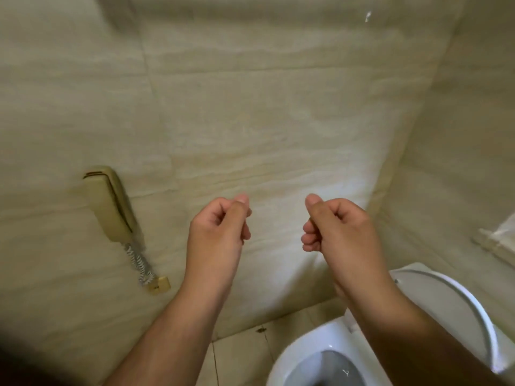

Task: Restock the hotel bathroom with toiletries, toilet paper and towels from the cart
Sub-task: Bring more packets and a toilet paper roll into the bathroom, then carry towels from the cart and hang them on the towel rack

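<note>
My left hand (220, 227) and my right hand (337, 227) are raised side by side in front of a beige marble wall (250, 121), a hand's width apart. Both are curled into loose fists with the thumbs on top, and nothing shows in either one. No toiletries, toilet paper, towels or cart appear in the head view.
A beige wall phone (111, 203) with a coiled cord (139, 263) hangs on the wall to the left. A white toilet (315, 355) with its lid (457, 299) raised stands at the lower right. Something pale and blurred (501, 235) sits at the right edge.
</note>
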